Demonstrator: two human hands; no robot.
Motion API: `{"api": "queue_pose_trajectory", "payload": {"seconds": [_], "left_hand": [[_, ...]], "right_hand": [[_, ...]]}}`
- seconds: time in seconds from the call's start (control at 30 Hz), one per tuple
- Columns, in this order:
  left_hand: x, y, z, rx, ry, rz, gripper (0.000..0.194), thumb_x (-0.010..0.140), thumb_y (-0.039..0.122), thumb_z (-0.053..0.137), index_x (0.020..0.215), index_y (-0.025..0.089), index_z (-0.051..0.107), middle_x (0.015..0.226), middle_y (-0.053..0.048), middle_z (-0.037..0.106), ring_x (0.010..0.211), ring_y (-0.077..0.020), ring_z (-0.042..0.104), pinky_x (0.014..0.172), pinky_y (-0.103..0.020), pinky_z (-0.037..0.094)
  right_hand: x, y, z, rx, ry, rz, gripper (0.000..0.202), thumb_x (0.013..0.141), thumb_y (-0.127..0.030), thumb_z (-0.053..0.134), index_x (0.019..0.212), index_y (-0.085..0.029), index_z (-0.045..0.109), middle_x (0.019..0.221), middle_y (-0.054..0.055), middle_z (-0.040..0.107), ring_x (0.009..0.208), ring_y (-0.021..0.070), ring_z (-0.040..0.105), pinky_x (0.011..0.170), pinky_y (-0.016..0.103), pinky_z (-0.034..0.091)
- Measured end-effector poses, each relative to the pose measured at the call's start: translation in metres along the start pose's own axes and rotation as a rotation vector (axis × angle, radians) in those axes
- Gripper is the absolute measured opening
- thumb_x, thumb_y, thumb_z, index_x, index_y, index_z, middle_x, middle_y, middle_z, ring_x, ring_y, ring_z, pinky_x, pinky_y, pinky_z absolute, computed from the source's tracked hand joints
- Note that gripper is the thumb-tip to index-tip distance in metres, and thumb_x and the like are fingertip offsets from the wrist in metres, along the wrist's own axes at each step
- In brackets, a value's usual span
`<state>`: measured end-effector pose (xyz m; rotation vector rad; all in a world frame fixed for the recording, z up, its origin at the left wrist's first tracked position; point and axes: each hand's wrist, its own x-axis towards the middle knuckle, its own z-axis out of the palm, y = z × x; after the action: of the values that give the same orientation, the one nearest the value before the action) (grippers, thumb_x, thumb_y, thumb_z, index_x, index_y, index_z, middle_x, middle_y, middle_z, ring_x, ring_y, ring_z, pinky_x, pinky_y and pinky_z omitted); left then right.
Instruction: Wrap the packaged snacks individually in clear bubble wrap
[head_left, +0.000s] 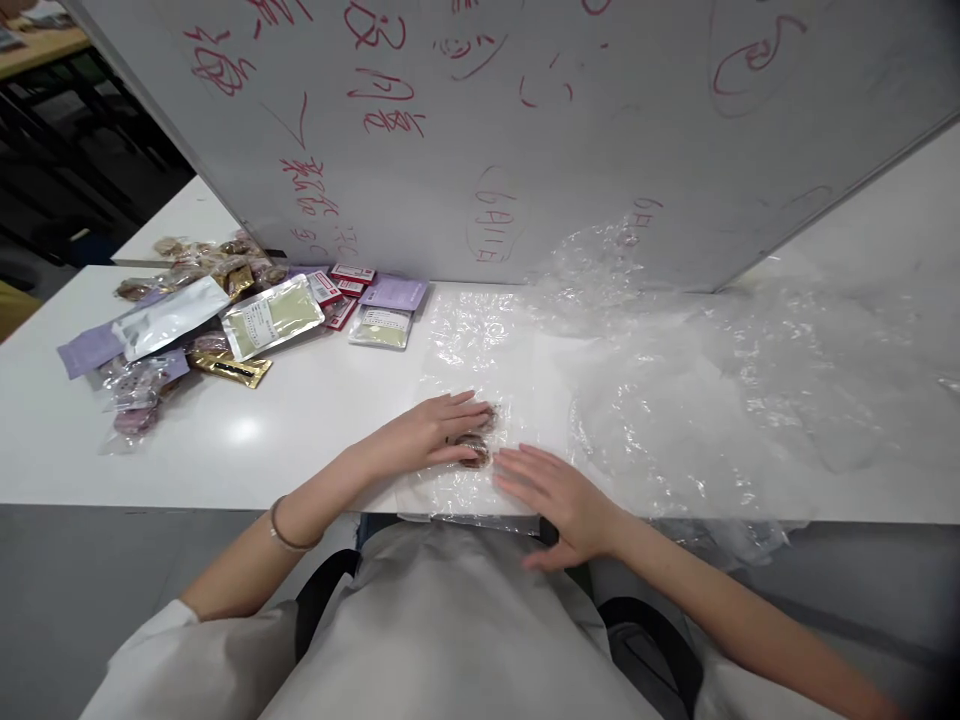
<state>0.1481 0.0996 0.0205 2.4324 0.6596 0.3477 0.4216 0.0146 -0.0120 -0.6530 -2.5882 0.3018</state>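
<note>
My left hand point(439, 432) rests palm down with fingers apart over two small brown items point(474, 452) in front of me; their kind is hard to make out. They lie on a clear plastic bag point(465, 375), spread flat on the white table. Just right of them, my right hand point(559, 500) hovers low over the bag's edge, fingers stretched and thumb apart, holding nothing. Part of the brown items is hidden under the left fingers.
Crumpled clear plastic bags point(675, 420) cover the table to the right. At the left lies a pile of packets, including a silver pouch point(171, 318), a green-windowed pouch point(274, 316) and a gold packet point(231, 367). A whiteboard point(420, 200) with red writing stands behind.
</note>
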Motion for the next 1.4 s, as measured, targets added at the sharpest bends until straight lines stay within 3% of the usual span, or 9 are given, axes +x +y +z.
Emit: {"api": "queue_pose_trajectory", "payload": {"seconds": [0.17,0.3,0.43,0.57,0.83,1.0,1.1,1.2,1.4], "left_hand": [[-0.056,0.002,-0.018,-0.015,-0.156,-0.028,0.081,0.086,0.045,0.068,0.155,0.033,0.028,0.162,-0.005,0.026,0.15,-0.0295,0.024,0.122,-0.053,0.024],[-0.07,0.006,-0.004,0.022,-0.189,-0.056,0.088,0.077,0.06,0.073,0.152,0.033,0.036,0.163,-0.007,0.022,0.151,-0.0343,0.019,0.122,-0.058,0.017],[-0.061,0.011,0.017,-0.04,0.02,-0.181,0.034,0.099,0.045,0.049,0.127,0.033,0.065,0.147,-0.002,0.054,0.145,-0.0257,0.037,0.12,-0.052,0.026],[-0.041,0.017,0.024,-0.18,0.288,-0.489,0.04,0.101,0.046,0.04,0.102,0.024,0.074,0.11,-0.005,0.075,0.113,-0.0256,0.064,0.098,-0.041,0.048],[0.005,0.002,0.009,-0.101,0.337,-0.804,0.047,0.097,0.049,0.041,0.064,0.018,0.055,0.061,-0.002,0.056,0.059,-0.0177,0.055,0.06,-0.031,0.041],[0.014,-0.018,0.013,0.335,0.452,-0.428,0.035,0.093,0.03,0.055,0.123,0.012,0.057,0.133,-0.021,0.054,0.125,-0.033,0.053,0.1,-0.05,0.045],[0.02,-0.026,0.009,0.277,0.22,-0.046,0.043,0.101,0.027,0.041,0.143,0.024,0.043,0.158,-0.013,0.033,0.148,-0.0266,0.029,0.117,-0.05,0.03],[0.029,-0.03,0.004,0.166,0.041,-0.066,0.055,0.102,0.044,0.041,0.151,0.023,0.033,0.16,-0.013,0.032,0.146,-0.027,0.034,0.116,-0.046,0.033],[0.033,-0.029,0.008,0.092,0.052,-0.1,0.048,0.101,0.047,0.043,0.141,0.022,0.05,0.136,-0.012,0.059,0.127,-0.0268,0.052,0.106,-0.045,0.039]], "right_hand": [[-0.017,-0.001,0.006,0.034,0.057,-0.019,0.037,0.095,-0.018,0.055,0.132,-0.015,0.059,0.127,0.011,0.068,0.13,0.0214,0.055,0.109,0.042,0.049],[-0.007,-0.003,-0.001,0.278,0.102,0.319,0.024,0.099,-0.02,0.048,0.111,-0.023,0.068,0.111,0.004,0.075,0.111,0.0188,0.068,0.096,0.037,0.058],[0.009,-0.003,-0.009,0.438,0.107,0.75,0.024,0.101,-0.033,0.044,0.094,-0.023,0.065,0.087,0.001,0.076,0.078,0.0177,0.073,0.069,0.031,0.059],[0.026,0.009,-0.004,0.49,0.23,0.901,0.025,0.101,-0.038,0.04,0.088,-0.024,0.055,0.074,0.0,0.072,0.077,0.0186,0.072,0.074,0.032,0.056],[0.056,0.041,-0.009,0.399,0.031,1.104,0.023,0.103,-0.037,0.033,0.087,-0.024,0.043,0.05,-0.006,0.052,0.04,0.0156,0.058,0.048,0.028,0.044],[0.064,0.04,-0.011,0.123,-0.076,1.099,0.02,0.102,-0.028,0.033,0.087,-0.022,0.044,0.052,-0.001,0.056,0.04,0.0172,0.054,0.046,0.029,0.034],[0.063,0.04,-0.008,0.037,-0.09,1.094,0.017,0.102,-0.024,0.034,0.091,-0.021,0.046,0.052,-0.001,0.057,0.044,0.0188,0.055,0.05,0.029,0.034],[0.061,0.042,-0.007,0.083,-0.057,1.071,0.019,0.103,-0.027,0.031,0.094,-0.021,0.046,0.047,-0.004,0.052,0.039,0.0177,0.051,0.047,0.029,0.033],[0.055,0.043,-0.001,0.017,-0.036,1.076,0.024,0.103,-0.032,0.031,0.096,-0.019,0.051,0.059,0.003,0.062,0.046,0.019,0.058,0.047,0.03,0.04]]}}
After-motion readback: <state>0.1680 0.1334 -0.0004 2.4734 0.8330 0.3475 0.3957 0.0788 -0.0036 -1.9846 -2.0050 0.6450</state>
